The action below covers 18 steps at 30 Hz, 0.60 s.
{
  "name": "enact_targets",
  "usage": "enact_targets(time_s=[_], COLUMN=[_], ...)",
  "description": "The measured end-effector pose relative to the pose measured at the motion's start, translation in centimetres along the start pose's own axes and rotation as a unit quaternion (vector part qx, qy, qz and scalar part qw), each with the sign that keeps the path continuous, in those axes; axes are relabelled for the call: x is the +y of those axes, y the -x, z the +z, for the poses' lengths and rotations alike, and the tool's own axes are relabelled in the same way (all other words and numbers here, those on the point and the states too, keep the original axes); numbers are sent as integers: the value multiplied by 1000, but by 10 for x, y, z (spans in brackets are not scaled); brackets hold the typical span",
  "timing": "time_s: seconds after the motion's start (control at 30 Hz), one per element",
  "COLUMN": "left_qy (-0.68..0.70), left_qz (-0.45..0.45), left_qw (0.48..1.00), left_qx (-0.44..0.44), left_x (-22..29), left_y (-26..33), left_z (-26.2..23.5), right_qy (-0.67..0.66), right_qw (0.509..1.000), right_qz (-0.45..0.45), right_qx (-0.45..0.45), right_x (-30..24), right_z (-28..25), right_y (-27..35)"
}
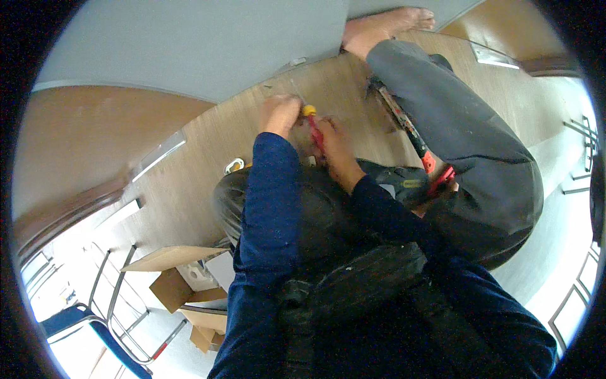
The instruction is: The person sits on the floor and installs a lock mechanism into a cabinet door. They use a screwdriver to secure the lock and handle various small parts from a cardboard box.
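Note:
My left hand [282, 115] is closed over the wooden floor near the grey door panel. Its fingers are curled and blurred, so whatever they may hold is hidden. Close beside it, my right hand [336, 149] grips a red-handled tool [315, 134] with a rounded yellow end [308, 110], which points away from me toward the left hand. Motion blur hides the tool's exact kind. Both hands are in front of my folded leg.
A long tool with a red end [404, 123] lies along my right leg [467, 120]. Near that knee are red handles [442, 181] and a dark pouch [404, 177]. A white ring-shaped item [233, 166], an open cardboard box [172, 289] and a blue chair [117, 344] are leftward.

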State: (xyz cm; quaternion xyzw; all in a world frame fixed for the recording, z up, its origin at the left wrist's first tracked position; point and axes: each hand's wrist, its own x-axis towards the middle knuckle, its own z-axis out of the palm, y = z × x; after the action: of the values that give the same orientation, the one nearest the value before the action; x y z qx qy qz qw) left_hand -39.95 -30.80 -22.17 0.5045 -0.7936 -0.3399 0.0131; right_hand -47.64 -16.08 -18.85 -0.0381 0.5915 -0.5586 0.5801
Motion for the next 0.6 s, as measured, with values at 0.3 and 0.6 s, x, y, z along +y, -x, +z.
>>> enact_targets(time_s=[0.3, 0.6], left_qy=[61, -50], left_qz=[-181, -137], left_qw=[962, 961], left_qx=[197, 233], left_x=[-18, 2], left_y=[33, 7], left_z=[-84, -46], right_qy=[230, 360], right_qw=[939, 878], right_qz=[-193, -259], right_qx=[170, 179], right_x=[17, 7], right_z=[-22, -16], right_y=[-26, -23])
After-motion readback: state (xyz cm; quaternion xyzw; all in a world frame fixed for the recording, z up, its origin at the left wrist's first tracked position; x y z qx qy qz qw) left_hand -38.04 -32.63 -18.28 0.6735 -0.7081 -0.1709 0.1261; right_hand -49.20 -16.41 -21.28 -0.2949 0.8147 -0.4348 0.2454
